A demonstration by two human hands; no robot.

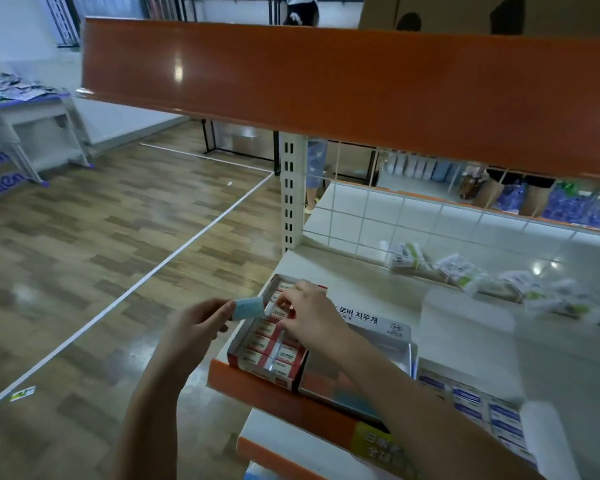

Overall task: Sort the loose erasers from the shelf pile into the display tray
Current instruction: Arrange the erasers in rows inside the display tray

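A red and white display tray [236, 344] sits at the left end of the white shelf [465, 341], filled with rows of red-and-white sleeved erasers [267, 344]. My left hand [194, 327] pinches a light blue eraser [246, 308] just left of the tray's far half. My right hand [309, 317] reaches over the tray, fingers curled down and pinching a red-sleeved eraser [281, 310] in the upper rows. A loose pile of white and green packets [471, 275] lies farther back on the shelf to the right.
An orange upper shelf [326, 77] overhangs closely. A silver tray [354, 386] with blue and orange items stands right of the display tray, then a box of blue-labelled erasers [478, 407]. Other people's legs show behind the wire grid. Wooden floor lies left.
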